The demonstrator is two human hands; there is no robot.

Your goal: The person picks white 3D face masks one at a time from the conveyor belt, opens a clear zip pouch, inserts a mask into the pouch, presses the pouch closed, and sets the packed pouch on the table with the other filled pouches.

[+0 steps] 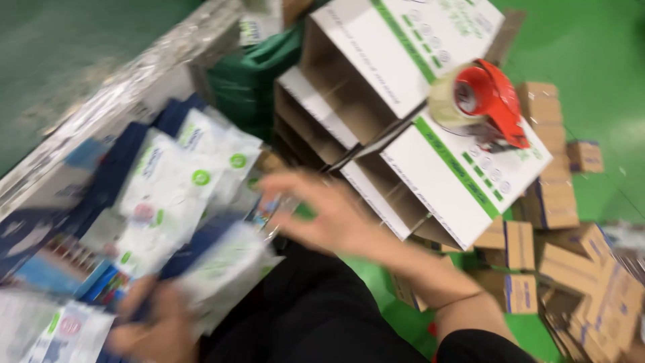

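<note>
The right hand [332,214] reaches with fingers spread, empty, toward white wipe packets [168,188] just beyond its fingertips; the left hand [158,329] seems (blur) to pinch one packet [225,269], keeping it ready.

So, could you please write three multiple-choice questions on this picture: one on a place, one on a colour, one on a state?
1. Where does the tape dispenser rest?
A. on the white cartons
B. on the floor
C. in a hand

2. What colour is the floor?
A. grey
B. green
C. blue

3. How is the right hand?
A. closed on a knife
B. flat on a carton
C. open, fingers spread, holding nothing

Answers:
1 A, it lies on the top face of a stacked carton.
2 B, green shows all around the brown boxes.
3 C, the fingers are apart above the white packets; the left hand lies on a packet.
</note>
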